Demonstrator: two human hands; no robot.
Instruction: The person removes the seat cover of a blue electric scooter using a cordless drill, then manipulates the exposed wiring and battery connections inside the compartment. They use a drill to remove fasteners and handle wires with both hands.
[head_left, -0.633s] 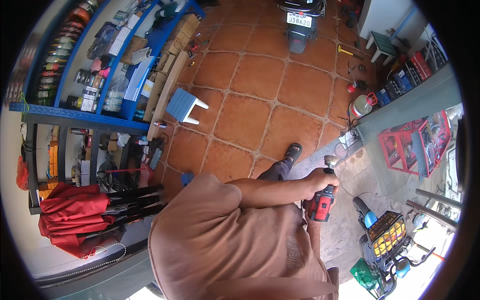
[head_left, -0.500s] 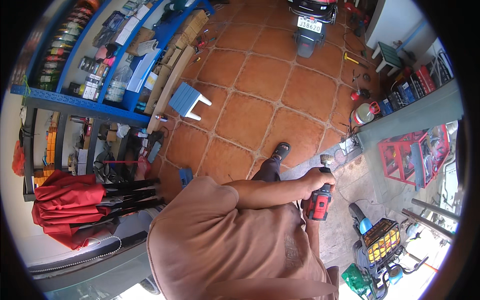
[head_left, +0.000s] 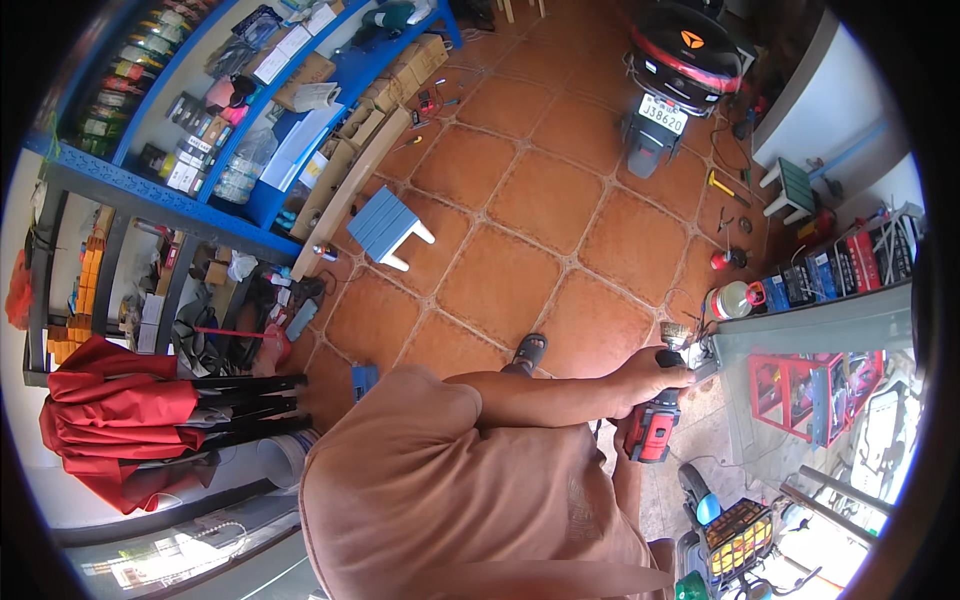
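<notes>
A red and black cordless drill is in front of my body at the right, its front end pointing away from me. A round, brassy attachment that looks like a wire brush is at its tip, just beside the end of a grey metal ledge. My left hand is wrapped around the black front part of the drill. Lower down, my right hand is at the drill's rear side, mostly hidden by the tool and my shirt; its fingers look closed around the handle.
A blue-topped stool stands on the tiled floor beside blue shelving. A parked scooter is far ahead. At the right are a plastic jug, a red rack behind glass, and a bike with a basket.
My view has shifted as I moved toward the doorway's right side. The drill is now close to the metal ledge, with both hands still on it. My foot has shifted left in view.
</notes>
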